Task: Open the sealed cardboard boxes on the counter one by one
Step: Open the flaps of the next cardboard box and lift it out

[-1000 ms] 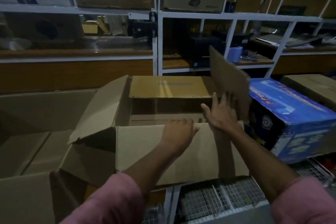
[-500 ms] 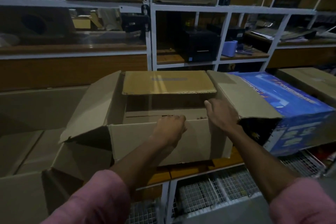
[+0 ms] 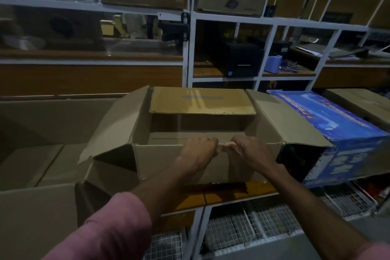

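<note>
Having folded the right flap down, we are gripping the brown cardboard box (image 3: 190,160) rim with left hand (image 3: 198,152) and right hand (image 3: 249,152) fingers curled, likely pulling it closer before the next box.

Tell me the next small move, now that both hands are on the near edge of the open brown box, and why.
Probably let go and reach for another box. The brown box is already open: its side flaps splay outward and the far flap is folded back. The left hand and right hand only grip its near flap, and the blue box beside it looks closed.
</note>
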